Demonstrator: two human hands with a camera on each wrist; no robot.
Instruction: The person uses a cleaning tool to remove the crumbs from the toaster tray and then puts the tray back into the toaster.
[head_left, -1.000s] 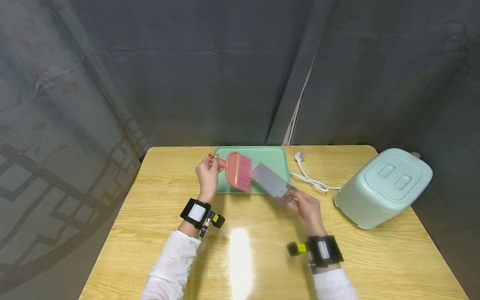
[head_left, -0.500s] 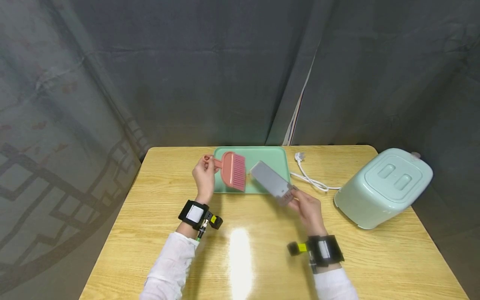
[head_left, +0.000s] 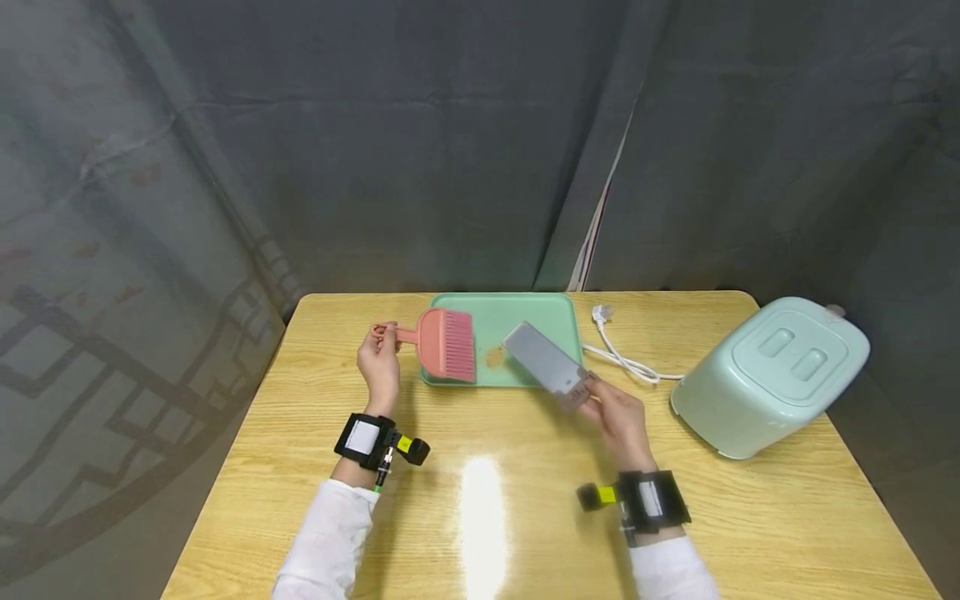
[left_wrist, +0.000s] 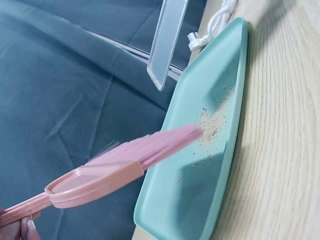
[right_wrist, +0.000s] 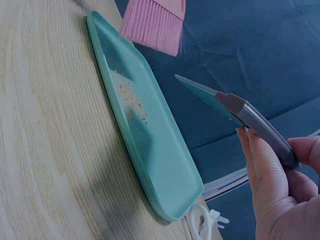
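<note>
My left hand (head_left: 379, 363) grips the looped handle end of a pink hand brush (head_left: 445, 344), held over the left part of a mint-green tray (head_left: 525, 310). Its bristles (left_wrist: 165, 142) point toward a small heap of tan crumbs (left_wrist: 212, 124) on the tray. Between thumb and fingers, my right hand (head_left: 621, 417) pinches the grey end of a flat silvery crumb tray (head_left: 543, 358). That panel slants above the mint tray's right half, apart from the brush. In the right wrist view the panel (right_wrist: 200, 92) is seen nearly edge-on.
A mint toaster (head_left: 765, 375) with a lid on top stands at the table's right. Its white cord (head_left: 622, 360) and plug (head_left: 600, 313) lie beside the mint tray. Dark curtains (head_left: 420, 167) hang behind the wooden table (head_left: 337, 350).
My left hand has moved left and slightly toward me with the brush, and the crumbs on the tray now show. My right hand with the crumb tray stays nearly still.
</note>
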